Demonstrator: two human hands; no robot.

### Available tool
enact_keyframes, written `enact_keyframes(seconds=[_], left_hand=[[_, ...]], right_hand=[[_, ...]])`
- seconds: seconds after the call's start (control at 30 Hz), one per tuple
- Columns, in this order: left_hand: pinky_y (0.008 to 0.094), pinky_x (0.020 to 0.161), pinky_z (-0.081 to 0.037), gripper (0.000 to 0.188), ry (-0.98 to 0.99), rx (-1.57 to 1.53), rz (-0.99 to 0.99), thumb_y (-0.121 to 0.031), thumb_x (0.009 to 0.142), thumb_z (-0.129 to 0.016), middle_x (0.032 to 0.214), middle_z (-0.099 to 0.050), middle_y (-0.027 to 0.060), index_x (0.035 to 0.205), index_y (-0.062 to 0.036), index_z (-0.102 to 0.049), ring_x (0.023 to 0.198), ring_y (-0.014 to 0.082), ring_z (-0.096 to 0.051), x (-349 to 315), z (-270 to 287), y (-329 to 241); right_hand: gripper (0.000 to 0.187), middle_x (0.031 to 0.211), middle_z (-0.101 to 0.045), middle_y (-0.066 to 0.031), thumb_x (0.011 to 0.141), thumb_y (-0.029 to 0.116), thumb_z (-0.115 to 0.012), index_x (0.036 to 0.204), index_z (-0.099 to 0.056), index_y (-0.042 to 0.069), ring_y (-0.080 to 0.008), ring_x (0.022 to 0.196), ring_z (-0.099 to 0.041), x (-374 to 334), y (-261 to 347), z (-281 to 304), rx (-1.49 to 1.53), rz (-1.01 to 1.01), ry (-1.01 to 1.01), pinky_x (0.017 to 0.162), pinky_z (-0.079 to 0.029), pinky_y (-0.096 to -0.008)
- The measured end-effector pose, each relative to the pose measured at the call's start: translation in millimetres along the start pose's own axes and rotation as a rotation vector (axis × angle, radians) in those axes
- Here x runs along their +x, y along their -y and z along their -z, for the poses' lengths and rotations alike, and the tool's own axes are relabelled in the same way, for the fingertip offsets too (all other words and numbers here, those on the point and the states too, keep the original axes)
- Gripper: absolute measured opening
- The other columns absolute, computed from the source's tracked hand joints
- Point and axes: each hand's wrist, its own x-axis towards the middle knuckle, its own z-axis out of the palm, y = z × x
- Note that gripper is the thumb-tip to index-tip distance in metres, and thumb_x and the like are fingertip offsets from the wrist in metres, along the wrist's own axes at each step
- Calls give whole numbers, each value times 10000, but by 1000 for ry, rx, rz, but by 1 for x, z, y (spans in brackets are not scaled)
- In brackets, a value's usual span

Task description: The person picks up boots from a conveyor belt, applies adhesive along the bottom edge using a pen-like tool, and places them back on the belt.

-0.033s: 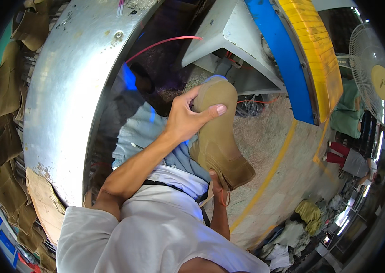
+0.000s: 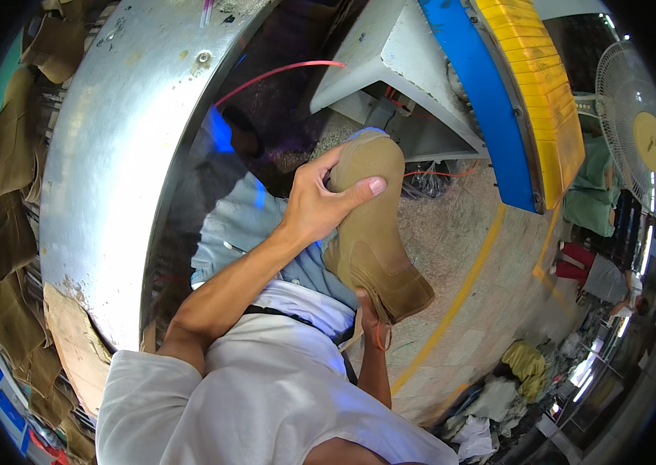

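Observation:
A tan boot upper (image 2: 374, 209) hangs in front of my body, its rounded toe up and its shaft end tilted down to the right. Some blue shows at the toe's edge. My left hand (image 2: 322, 194) grips the boot upper near the toe from the left side, thumb pressed across the top and the other fingers mostly hidden behind it. Lower down, my right hand (image 2: 368, 311) holds the shaft's edge; its thumb shows, while most of its fingers are out of sight. An orange band circles the right wrist.
A curved metal surface (image 2: 111, 186) runs along my left, with more brown uppers (image 2: 10, 155) on a rack beyond. Ahead stands a grey machine frame (image 2: 421, 54) with a blue and yellow part (image 2: 529, 93). At right are a fan (image 2: 638, 132), a person (image 2: 603, 277) and piled cloth (image 2: 498, 403).

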Motion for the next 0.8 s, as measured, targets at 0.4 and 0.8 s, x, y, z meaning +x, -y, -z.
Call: enact_keyframes(seconds=[0.4, 0.8], left_hand=[[341, 992, -515, 587, 192, -113, 127, -251, 884, -820, 1217, -709, 106, 1351, 41, -616, 1120, 164, -649, 2, 25, -13], [408, 1042, -514, 639, 302, 104, -87, -355, 922, -710, 1379, -637, 209, 1365, 85, -573, 1196, 260, -651, 29, 42, -20]], right_hand=[[512, 1402, -611, -163, 967, 240, -697, 1399, -569, -1, -275, 1324, -541, -12, -30, -21, -408, 331, 48, 1104, -443, -425], [518, 1460, -571, -216, 1002, 156, -652, 1455, -512, -52, -336, 1303, -602, 17, 37, -21, -133, 626, -41, 1085, -507, -424]])
